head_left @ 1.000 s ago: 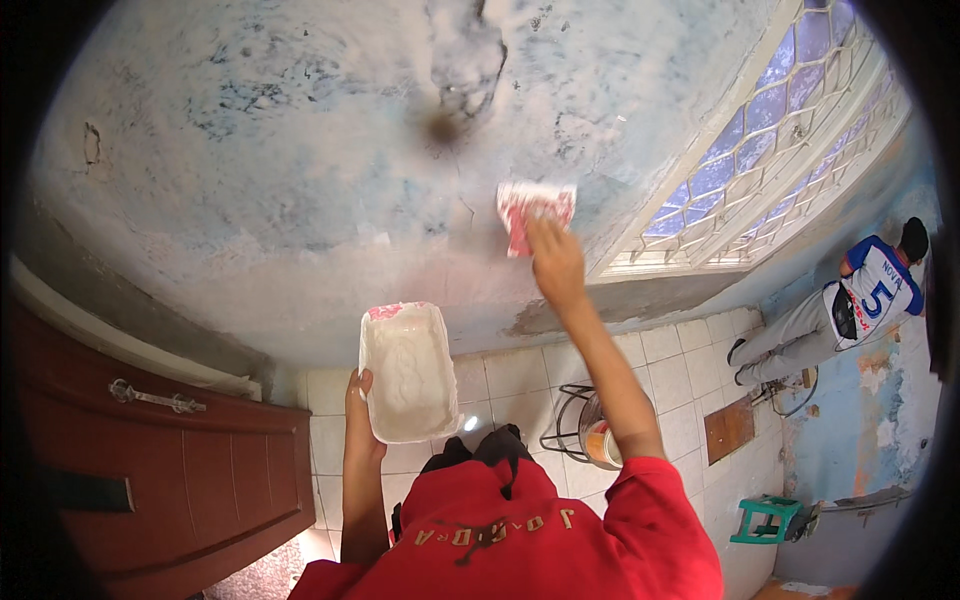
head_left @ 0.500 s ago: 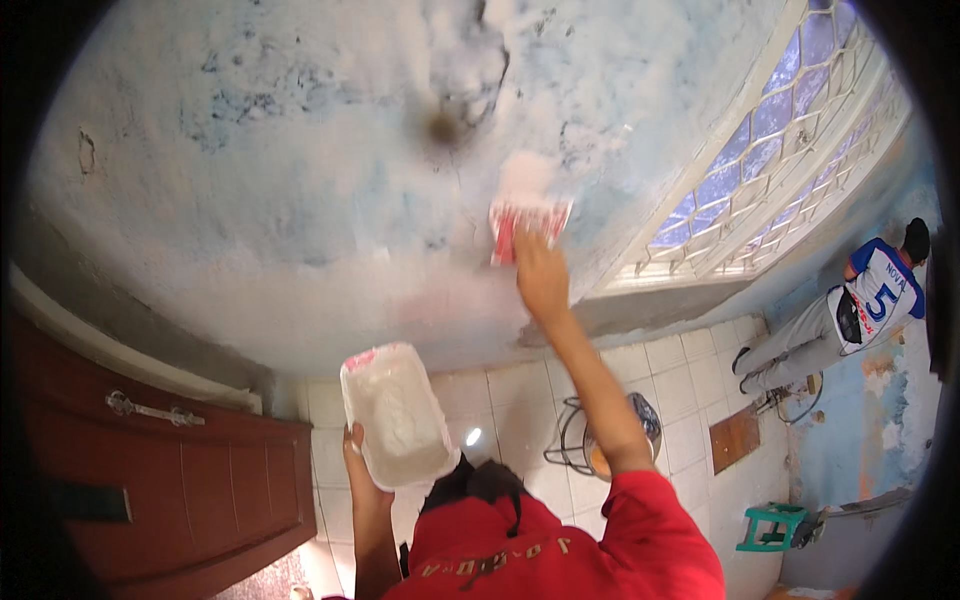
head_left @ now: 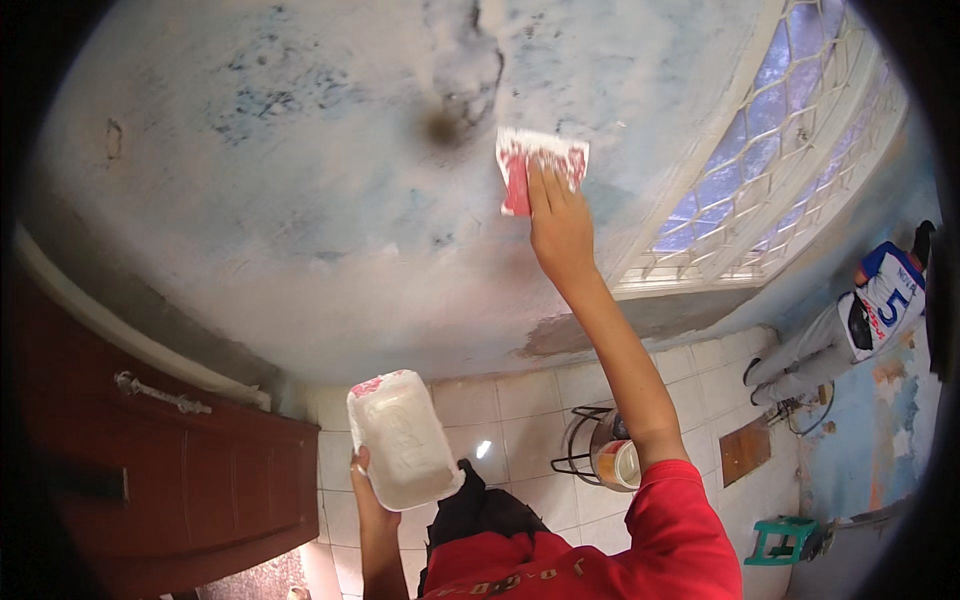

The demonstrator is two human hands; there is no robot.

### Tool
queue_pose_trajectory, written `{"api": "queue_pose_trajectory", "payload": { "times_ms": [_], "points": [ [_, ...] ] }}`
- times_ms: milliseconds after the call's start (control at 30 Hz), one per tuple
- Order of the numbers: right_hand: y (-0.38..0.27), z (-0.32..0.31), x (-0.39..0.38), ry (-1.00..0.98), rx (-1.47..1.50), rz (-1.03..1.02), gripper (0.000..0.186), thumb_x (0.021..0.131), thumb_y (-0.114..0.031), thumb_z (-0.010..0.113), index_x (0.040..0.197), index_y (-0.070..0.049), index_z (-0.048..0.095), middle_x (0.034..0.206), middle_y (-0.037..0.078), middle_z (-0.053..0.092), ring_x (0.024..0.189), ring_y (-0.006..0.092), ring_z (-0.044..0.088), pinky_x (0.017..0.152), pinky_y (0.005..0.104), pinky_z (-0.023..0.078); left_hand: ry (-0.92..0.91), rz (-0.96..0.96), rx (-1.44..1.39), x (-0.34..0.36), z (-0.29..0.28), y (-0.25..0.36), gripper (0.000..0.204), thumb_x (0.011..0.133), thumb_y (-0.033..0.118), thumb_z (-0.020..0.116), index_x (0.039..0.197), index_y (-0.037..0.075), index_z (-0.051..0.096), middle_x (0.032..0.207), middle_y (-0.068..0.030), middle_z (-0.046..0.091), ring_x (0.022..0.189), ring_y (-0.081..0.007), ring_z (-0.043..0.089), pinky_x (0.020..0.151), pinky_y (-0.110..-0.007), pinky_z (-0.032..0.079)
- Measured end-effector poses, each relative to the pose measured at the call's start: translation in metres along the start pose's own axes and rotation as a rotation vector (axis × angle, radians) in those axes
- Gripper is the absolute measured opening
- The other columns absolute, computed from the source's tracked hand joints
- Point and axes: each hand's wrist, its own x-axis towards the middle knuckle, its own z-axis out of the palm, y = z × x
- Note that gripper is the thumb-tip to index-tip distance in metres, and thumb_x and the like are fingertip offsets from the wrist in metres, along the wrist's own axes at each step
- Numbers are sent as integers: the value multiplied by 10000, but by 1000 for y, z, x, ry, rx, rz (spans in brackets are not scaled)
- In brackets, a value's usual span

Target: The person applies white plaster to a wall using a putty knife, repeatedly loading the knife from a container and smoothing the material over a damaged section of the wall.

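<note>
The left hand (head_left: 374, 497) is curled around the lower left side of a white tray (head_left: 425, 488) of pale paste (head_left: 405, 435), its fingers apparently mostly underneath. Farther right, a red scraper (head_left: 516, 182) lies against the wall (head_left: 400, 225), jutting above the right hand (head_left: 562, 225), fingers closed on it.

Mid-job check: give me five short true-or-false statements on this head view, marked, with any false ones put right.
1. The right hand holds a red-and-white spreader up at the wall. True.
2. The left hand is empty. False: it grips a white tray by its side.
3. A white grille covers the window. True.
4. The green stool stands beside the reddish-brown door. False: it is at the lower right of the picture, while the door is at the left.
5. The other person wears a plain green shirt. False: the shirt is white and blue.
</note>
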Motion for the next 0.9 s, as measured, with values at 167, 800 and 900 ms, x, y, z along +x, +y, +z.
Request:
{"api": "queue_pose_trajectory", "payload": {
  "times_ms": [167,800,900],
  "points": [
    [-8,52,-150,-348,135,10,462,900,-23,450,1355,21,514,1293,223,591,1161,390,577,977,474,448,128,-1,14,-19,-7,-7,778,870,562,620,1373,-8,454,1289,-141,572,1190,-277,570,999,-431,469],
    [26,28,-165,-300,257,146,521,824,-19,517,1344,-1,536,1239,215,616,1124,365,597,942,453,465,119,28,75,-8,-6,44,791,858,550,612,1401,6,425,1302,-146,559,1187,-286,564,1000,-422,458],
    [31,-15,-45,21,172,58,537,795,28,530,1330,-4,544,1214,216,625,1083,382,605,911,454,473,120,40,66,-1,2,53,797,847,552,623,1397,9,430,1292,-145,562,1179,-287,568,996,-422,460]
  ]
}}
